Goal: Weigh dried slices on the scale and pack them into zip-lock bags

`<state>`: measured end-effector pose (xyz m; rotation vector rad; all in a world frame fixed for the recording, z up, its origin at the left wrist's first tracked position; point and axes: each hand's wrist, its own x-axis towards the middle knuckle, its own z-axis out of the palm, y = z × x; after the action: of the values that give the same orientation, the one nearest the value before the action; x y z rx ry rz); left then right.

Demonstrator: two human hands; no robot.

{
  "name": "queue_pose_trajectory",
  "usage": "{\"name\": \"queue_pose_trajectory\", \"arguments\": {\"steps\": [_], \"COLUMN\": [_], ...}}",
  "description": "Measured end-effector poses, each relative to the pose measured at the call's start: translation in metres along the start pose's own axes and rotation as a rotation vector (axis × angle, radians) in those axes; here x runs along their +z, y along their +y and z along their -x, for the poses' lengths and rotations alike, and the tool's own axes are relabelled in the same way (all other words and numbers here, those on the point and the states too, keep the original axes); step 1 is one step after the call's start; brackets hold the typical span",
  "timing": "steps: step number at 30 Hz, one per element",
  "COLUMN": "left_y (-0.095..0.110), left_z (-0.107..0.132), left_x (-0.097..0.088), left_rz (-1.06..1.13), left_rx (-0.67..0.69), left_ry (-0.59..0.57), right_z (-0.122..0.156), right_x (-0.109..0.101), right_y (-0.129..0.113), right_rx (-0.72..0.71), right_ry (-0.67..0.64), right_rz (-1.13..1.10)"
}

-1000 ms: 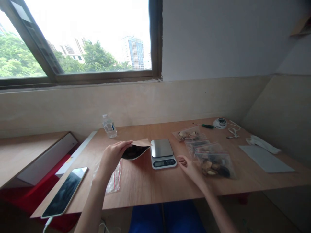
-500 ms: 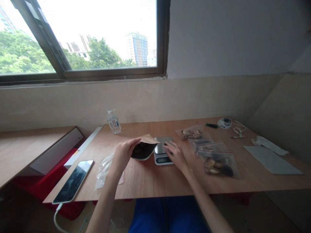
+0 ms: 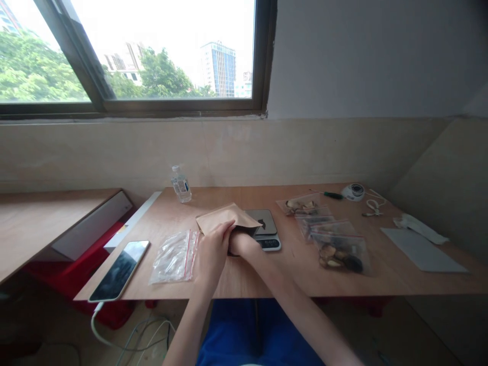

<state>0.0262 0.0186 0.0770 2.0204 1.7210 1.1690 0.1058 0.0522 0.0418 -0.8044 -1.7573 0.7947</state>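
Note:
A brown paper pouch (image 3: 223, 217) lies tilted over the table, its mouth facing me. My left hand (image 3: 216, 245) grips the pouch's edge between thumb and fingers. My right hand (image 3: 244, 244) is pushed into the mouth, so its fingers are hidden. Just behind and to the right stands a kitchen scale (image 3: 271, 242) with a lit display; the pouch covers part of it. A small dark dried piece (image 3: 261, 223) rests on its metal plate.
Clear zip bags (image 3: 173, 259) and a phone (image 3: 120, 272) on a cable lie left. A water bottle (image 3: 181, 184) stands behind. To the right are filled zip bags (image 3: 341, 254), a screwdriver (image 3: 333, 195), a dome camera (image 3: 353, 191) and a white sheet (image 3: 421, 249).
My right hand has moved left from the scale plate into the pouch, leaving a dark piece on the plate. The pouch has tipped, showing more of its brown side.

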Motion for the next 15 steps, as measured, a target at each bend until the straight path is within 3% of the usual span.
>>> {"name": "queue_pose_trajectory", "arguments": {"steps": [5,8,11,15], "left_y": [-0.006,-0.009,-0.009,-0.009], "left_z": [0.005,0.003,0.002,0.004], "left_x": [0.005,0.006,0.006,0.006], "left_rz": [0.053,0.057,0.069,0.082], "left_rx": [-0.009,-0.007,-0.001,0.004], "left_ry": [0.007,0.03,0.036,0.049], "right_z": [-0.007,-0.01,-0.011,-0.012], "right_x": [0.044,0.058,0.055,0.033], "right_y": [-0.003,0.0,0.01,0.029], "right_rx": [-0.029,-0.032,-0.031,-0.061], "right_ry": [-0.011,0.005,0.022,0.008], "right_rz": [-0.024,-0.022,-0.007,0.093]}}
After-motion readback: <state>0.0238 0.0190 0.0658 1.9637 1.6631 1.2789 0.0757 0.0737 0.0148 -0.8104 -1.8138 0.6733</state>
